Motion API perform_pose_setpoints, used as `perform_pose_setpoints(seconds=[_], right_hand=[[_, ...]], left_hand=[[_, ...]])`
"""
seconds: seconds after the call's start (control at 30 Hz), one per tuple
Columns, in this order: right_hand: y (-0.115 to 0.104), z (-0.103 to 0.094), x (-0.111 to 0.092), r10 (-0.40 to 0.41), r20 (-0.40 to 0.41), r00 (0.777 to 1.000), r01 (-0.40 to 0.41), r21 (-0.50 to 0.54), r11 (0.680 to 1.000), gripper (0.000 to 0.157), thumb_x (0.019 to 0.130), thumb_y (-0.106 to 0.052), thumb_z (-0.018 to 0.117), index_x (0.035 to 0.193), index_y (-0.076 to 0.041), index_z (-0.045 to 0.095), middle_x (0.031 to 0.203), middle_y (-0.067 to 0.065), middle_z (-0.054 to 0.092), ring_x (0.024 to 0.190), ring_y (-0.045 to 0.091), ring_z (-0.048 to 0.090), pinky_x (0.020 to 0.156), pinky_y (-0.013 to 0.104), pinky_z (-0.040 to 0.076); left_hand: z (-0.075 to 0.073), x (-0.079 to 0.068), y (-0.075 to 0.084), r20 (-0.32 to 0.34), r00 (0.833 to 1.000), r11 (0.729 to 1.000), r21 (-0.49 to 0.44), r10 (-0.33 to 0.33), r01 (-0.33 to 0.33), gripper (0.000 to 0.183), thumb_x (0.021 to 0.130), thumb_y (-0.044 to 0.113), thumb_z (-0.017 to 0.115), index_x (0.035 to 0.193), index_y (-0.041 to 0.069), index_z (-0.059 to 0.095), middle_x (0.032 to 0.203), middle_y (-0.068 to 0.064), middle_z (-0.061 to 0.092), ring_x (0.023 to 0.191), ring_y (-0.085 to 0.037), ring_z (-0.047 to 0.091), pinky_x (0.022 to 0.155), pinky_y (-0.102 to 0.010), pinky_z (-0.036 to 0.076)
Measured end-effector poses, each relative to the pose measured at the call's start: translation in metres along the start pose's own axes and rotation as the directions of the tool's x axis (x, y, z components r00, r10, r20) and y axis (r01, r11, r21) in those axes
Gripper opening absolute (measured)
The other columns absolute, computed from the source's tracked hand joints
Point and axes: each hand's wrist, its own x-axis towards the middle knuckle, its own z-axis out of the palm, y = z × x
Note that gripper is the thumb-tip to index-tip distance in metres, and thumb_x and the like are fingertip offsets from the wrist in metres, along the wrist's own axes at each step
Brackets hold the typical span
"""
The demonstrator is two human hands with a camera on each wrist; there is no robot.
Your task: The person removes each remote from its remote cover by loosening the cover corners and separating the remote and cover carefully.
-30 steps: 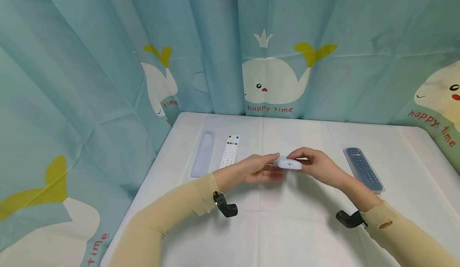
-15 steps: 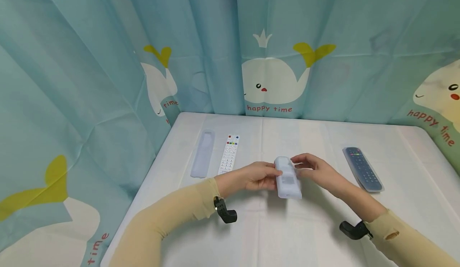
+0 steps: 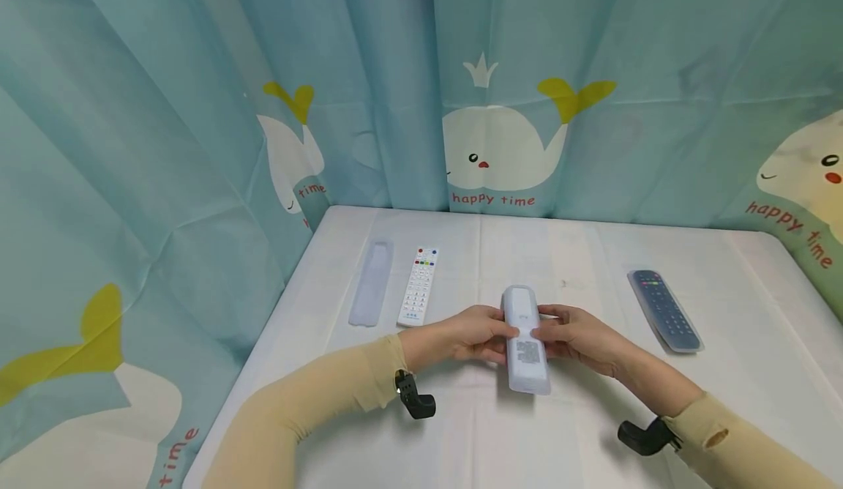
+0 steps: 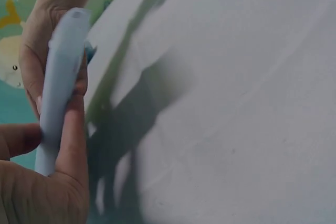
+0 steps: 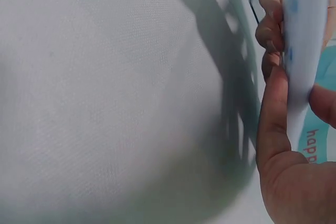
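Observation:
A white remote control in a translucent sleeve is held above the table, its back with a printed label facing up in the head view. My left hand grips its left edge, thumb on the upper face and fingers beneath. From the other side my right hand pinches the right edge in the same way. The left wrist view shows the sleeved remote edge-on between thumb and fingers of both hands. In the right wrist view the remote also appears from its side, fingers under it.
On the white table, a white remote with coloured buttons lies left of my hands. Beside it is an empty translucent sleeve. A dark remote in a clear sleeve lies at the right. A whale-print curtain hangs behind the table.
The sleeved remote has swung from end-on to lying lengthwise, back up, and moved slightly nearer. My right hand has moved from its far end to grip its right edge.

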Motion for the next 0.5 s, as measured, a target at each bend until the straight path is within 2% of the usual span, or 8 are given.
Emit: perform_pose_setpoints(seconds=[0.13,0.23,0.33,0.5], right_hand=[[0.000,0.000,0.003,-0.028,-0.032,0.999,0.028,-0.017,0.999,0.083,0.097,-0.008,0.070,0.156,0.013,0.014,0.124,0.019,0.059,0.101,0.020,0.066,0.084,0.033,0.058],[-0.001,0.001,0.006,-0.056,-0.065,0.996,0.053,-0.056,0.997,0.083,0.096,-0.009,0.071,0.156,0.012,0.017,0.121,0.018,0.057,0.102,0.020,0.064,0.085,0.034,0.058],[-0.003,0.002,0.009,-0.083,-0.097,0.992,0.072,-0.107,0.992,0.084,0.094,-0.009,0.073,0.156,0.011,0.020,0.121,0.019,0.055,0.101,0.021,0.063,0.084,0.035,0.058],[-0.007,0.002,0.011,-0.121,-0.129,0.984,0.099,-0.170,0.981,0.084,0.094,-0.009,0.073,0.157,0.007,0.020,0.125,0.022,0.053,0.101,0.023,0.062,0.086,0.037,0.059]], left_hand=[[0.000,0.001,0.002,-0.022,0.997,0.993,0.089,0.077,-0.075,0.053,0.098,0.006,0.067,0.145,-0.002,0.045,0.104,-0.011,0.070,0.089,-0.021,0.071,0.063,-0.031,0.060],[0.000,0.002,0.005,-0.057,0.991,0.984,0.140,0.121,-0.112,0.058,0.096,0.005,0.070,0.147,0.001,0.042,0.107,-0.008,0.069,0.089,-0.020,0.070,0.057,-0.028,0.058],[0.001,0.002,0.008,-0.086,0.986,0.974,0.188,0.145,-0.127,0.060,0.096,0.005,0.070,0.149,0.003,0.041,0.110,-0.006,0.066,0.090,-0.019,0.070,0.059,-0.029,0.059],[0.001,0.003,0.012,-0.111,0.975,0.950,0.269,0.194,-0.158,0.061,0.097,0.007,0.071,0.150,0.007,0.042,0.112,-0.007,0.061,0.092,-0.020,0.068,0.069,-0.037,0.061]])
